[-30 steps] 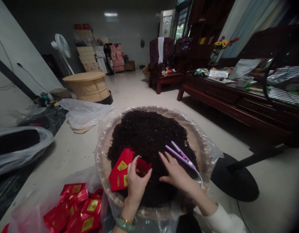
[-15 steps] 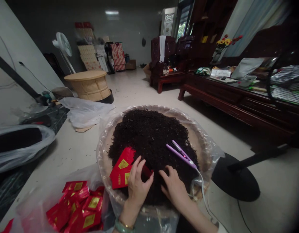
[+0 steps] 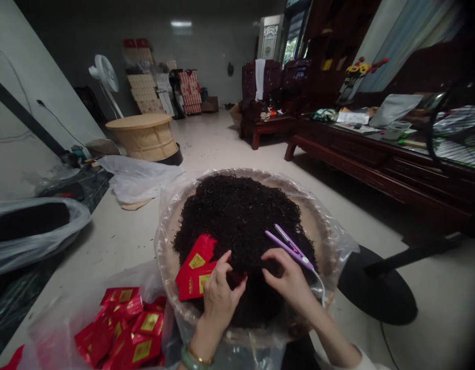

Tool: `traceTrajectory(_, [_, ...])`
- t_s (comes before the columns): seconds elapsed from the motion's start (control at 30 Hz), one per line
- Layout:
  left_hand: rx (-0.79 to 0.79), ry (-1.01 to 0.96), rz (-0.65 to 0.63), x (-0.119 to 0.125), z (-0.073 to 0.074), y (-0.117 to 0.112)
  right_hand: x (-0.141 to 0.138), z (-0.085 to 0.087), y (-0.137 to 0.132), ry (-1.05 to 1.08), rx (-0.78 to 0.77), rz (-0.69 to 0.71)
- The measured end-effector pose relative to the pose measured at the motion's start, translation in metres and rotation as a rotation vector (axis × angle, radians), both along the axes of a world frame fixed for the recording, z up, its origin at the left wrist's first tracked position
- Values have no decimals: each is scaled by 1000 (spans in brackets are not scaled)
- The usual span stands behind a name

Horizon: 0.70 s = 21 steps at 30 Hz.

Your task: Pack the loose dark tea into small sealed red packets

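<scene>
A large round basket (image 3: 166,257) lined with clear plastic holds a heap of dark loose tea leaves (image 3: 237,216). My left hand (image 3: 219,300) grips a small red and gold packet (image 3: 194,280) at the heap's near edge, holding its mouth against the leaves. Another red packet (image 3: 198,253) lies just behind it on the tea. My right hand (image 3: 289,280) rests on the tea with fingers curled, pinching leaves beside the packet's mouth. A purple sealing clamp (image 3: 287,245) with a white cord lies on the heap just beyond my right hand.
A clear bag with several red packets (image 3: 122,331) sits at the lower left. A black bin in a plastic bag (image 3: 29,231) stands to the left, a round wooden tub (image 3: 143,136) and white fan (image 3: 104,77) farther back. A dark wooden bench (image 3: 376,159) and a fan base (image 3: 376,293) are at the right.
My right hand drew back toward me, then moved forward onto the tea with fingers curled. My left hand tipped the red packet lower into the leaves.
</scene>
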<state>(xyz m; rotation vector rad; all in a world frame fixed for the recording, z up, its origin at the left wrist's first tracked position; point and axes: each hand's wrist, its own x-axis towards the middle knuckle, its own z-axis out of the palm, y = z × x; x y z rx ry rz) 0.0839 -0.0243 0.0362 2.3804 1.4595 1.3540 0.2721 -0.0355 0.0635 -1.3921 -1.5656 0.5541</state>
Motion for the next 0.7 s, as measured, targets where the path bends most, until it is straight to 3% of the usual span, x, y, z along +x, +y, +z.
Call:
traceTrajectory(0.13, [-5, 18, -7, 2, 1, 2, -14, 39, 6, 51, 33, 127])
traceTrajectory(0.23, [14, 33, 20, 2, -1, 2, -28, 51, 8, 41, 64, 215])
traceTrajectory(0.43, [-3, 8, 21, 1, -3, 2, -36, 51, 5, 4, 181, 229])
traceTrajectory(0.6, [29, -40, 21, 1, -2, 3, -22, 45, 11, 5, 199, 41])
traceTrajectory(0.7, [12, -96, -7, 0, -3, 3, -11, 42, 13, -98, 213, -22])
